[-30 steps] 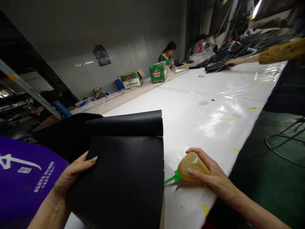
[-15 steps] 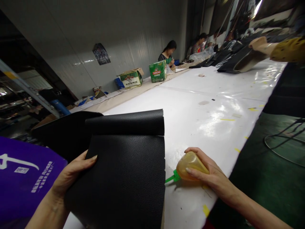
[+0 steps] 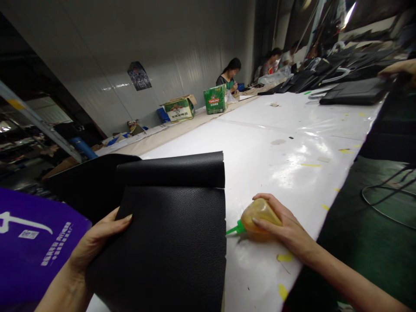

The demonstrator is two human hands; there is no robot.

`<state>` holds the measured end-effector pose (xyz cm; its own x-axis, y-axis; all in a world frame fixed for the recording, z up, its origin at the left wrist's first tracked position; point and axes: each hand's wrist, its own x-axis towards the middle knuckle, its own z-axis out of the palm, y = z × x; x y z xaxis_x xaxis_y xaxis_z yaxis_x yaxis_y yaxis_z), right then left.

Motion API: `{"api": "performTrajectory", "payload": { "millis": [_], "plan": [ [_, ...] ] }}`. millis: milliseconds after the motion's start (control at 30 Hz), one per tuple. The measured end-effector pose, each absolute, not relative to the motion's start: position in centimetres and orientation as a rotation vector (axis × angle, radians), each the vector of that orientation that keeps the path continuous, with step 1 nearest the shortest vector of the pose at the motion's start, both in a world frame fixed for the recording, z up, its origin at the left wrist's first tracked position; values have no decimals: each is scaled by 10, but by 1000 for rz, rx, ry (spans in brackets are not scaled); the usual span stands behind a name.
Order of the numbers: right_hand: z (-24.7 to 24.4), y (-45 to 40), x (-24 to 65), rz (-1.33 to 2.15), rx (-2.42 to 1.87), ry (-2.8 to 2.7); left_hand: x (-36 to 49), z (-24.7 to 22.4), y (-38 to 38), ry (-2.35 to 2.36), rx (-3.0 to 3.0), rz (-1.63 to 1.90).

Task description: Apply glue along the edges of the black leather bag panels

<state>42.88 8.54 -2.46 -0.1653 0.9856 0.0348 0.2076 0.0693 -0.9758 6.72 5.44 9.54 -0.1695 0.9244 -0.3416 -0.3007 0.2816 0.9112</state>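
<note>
A black textured leather-like sheet [image 3: 175, 242] lies across the lower middle, with a folded or rolled band along its top. My left hand [image 3: 100, 238] grips its left side, thumb on top and fingers hidden beneath. In my right hand [image 3: 276, 221] is a squeeze bottle [image 3: 258, 216] of amber liquid, held between thumb and fingers. Its green nozzle [image 3: 235, 228] points left, and the tip is at the sheet's right edge. Whether liquid is coming out cannot be seen.
The white table [image 3: 260, 160] runs toward the back right. Two green cartons [image 3: 215, 99] stand along its far side. Black bags [image 3: 354, 92] lie at the back right near another person's hand [image 3: 398, 68]. A purple bag [image 3: 35, 247] is at left; a person [image 3: 229, 78] sits behind.
My right hand and the bottle have moved slightly up along the sheet's edge. At the back right, the other person's hand has moved right and the black item now lies flat.
</note>
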Motion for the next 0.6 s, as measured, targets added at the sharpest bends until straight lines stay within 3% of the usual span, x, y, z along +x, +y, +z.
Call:
{"api": "performTrajectory", "payload": {
  "millis": [133, 333, 500, 600],
  "plan": [
    [-27, 96, 431, 1000, -1279, -1497, 70, 96, 54, 1301, 649, 1243],
    [-22, 82, 430, 1283, -1139, -1533, 66, 94, 55, 1293, 658, 1224],
    [-24, 89, 432, 1089, -1241, -1510, 69, 97, 53, 1318, 627, 1234],
    [-24, 84, 430, 1152, -1224, -1496, 69, 97, 52, 1304, 628, 1236]
  ]
}}
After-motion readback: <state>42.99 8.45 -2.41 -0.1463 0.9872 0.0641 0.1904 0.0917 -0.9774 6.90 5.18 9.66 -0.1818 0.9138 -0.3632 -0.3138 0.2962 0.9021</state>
